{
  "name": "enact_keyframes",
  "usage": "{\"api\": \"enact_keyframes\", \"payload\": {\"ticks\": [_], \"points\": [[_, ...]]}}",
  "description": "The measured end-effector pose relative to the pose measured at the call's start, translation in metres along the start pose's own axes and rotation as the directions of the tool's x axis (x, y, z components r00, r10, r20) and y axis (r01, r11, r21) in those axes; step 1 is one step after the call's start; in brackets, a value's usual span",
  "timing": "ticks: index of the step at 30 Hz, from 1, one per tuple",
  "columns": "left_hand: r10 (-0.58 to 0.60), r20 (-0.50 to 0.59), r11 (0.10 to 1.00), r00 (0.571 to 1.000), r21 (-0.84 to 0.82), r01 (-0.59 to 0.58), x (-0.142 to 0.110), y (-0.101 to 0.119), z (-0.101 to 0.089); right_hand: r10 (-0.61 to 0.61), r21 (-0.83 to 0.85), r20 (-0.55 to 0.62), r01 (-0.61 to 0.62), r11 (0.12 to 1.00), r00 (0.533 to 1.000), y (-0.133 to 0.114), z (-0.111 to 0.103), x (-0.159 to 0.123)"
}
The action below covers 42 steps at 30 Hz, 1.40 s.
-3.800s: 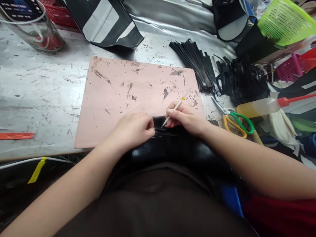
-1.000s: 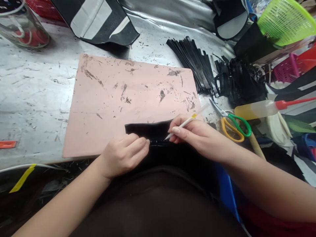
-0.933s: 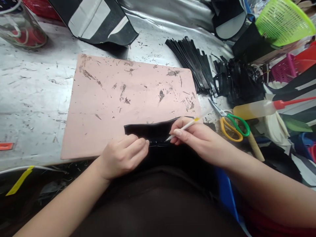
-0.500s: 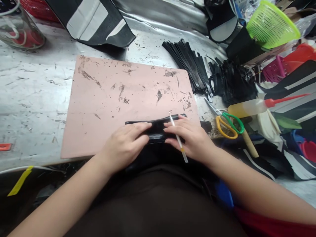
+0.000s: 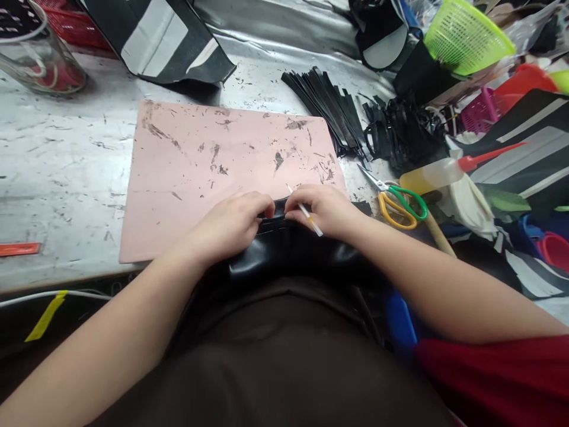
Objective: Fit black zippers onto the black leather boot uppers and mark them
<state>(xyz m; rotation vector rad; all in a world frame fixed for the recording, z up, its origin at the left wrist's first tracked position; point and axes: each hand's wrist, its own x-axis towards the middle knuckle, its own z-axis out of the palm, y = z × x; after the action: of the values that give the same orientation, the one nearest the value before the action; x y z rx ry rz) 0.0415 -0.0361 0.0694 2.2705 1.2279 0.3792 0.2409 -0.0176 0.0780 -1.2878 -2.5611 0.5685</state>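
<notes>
A glossy black leather piece lies along the table's front edge and hangs toward my lap. My left hand is closed on its upper edge, fingertips curled over a fold. Close beside it, my right hand pinches the same edge. A thin white pen-like stick with a yellowish band is tucked between the right hand's fingers, slanting across them. Under the far side of the leather spreads a pink cutting board with dark scuffs. The leather under my fingers is partly hidden.
Right of the board lie black strips, scissors with green and yellow handles, and a red-nozzled bottle. A green basket stands behind them. A clear jar is at far left, an orange tool near the front edge.
My hands have moved closer together and slightly up, the fingers going from lying on the leather to pinching its edge. More of the glossy leather shows below them. The view has shifted slightly.
</notes>
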Motion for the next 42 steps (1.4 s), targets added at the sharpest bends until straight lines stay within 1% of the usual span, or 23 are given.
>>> {"api": "enact_keyframes", "payload": {"ticks": [6,11,14,16,18,20,22,25,27,30,32,38,42], "points": [[0.012,0.0,1.0,1.0,0.013,-0.012,0.001,0.002,0.004,0.082,0.049,0.008,-0.083,0.995,0.997,-0.001,-0.003,0.003],[0.01,-0.022,1.0,1.0,0.008,-0.01,0.001,0.001,0.005,0.106,0.085,0.016,-0.107,0.991,0.994,0.0,-0.003,0.002],[0.033,-0.041,0.999,0.999,0.018,-0.033,0.0,0.0,0.007,0.114,0.129,0.042,-0.118,0.985,0.993,0.003,-0.003,0.003],[0.046,-0.046,0.999,0.998,0.02,-0.045,-0.001,0.0,0.008,0.107,0.185,0.048,-0.115,0.976,0.993,0.005,-0.003,0.002],[0.051,-0.048,0.999,0.998,0.017,-0.05,-0.001,-0.001,0.008,0.094,0.275,0.008,-0.093,0.957,0.996,0.006,-0.004,0.001],[0.055,-0.053,0.998,0.997,0.015,-0.055,-0.001,-0.001,0.009,0.094,0.395,-0.06,-0.063,0.916,0.994,0.004,-0.006,-0.001],[0.063,-0.065,0.998,0.996,0.013,-0.062,-0.001,-0.002,0.009,0.109,0.519,-0.091,-0.047,0.854,0.99,-0.002,-0.008,-0.003],[0.083,-0.077,0.997,0.994,0.014,-0.082,-0.002,-0.004,0.01,0.139,0.649,-0.025,-0.089,0.755,0.99,-0.01,-0.009,-0.002],[0.098,-0.089,0.995,0.991,0.018,-0.096,-0.003,-0.004,0.011,0.18,0.701,0.046,-0.16,0.694,0.983,-0.014,-0.007,0.0],[0.114,-0.105,0.993,0.988,0.02,-0.113,-0.005,-0.005,0.012,0.277,0.747,0.131,-0.278,0.603,0.952,-0.015,-0.004,0.003],[0.129,-0.107,0.992,0.986,0.018,-0.127,-0.005,-0.006,0.012,0.314,0.759,0.164,-0.323,0.566,0.935,-0.014,-0.003,0.005],[0.162,-0.125,0.987,0.979,0.005,-0.162,-0.006,-0.008,0.013,0.343,0.74,0.182,-0.358,0.57,0.922,-0.014,-0.003,0.005],[0.182,-0.129,0.983,0.975,0.012,-0.182,-0.007,-0.009,0.013,0.331,0.725,0.184,-0.355,0.59,0.926,-0.014,-0.003,0.003]]}}
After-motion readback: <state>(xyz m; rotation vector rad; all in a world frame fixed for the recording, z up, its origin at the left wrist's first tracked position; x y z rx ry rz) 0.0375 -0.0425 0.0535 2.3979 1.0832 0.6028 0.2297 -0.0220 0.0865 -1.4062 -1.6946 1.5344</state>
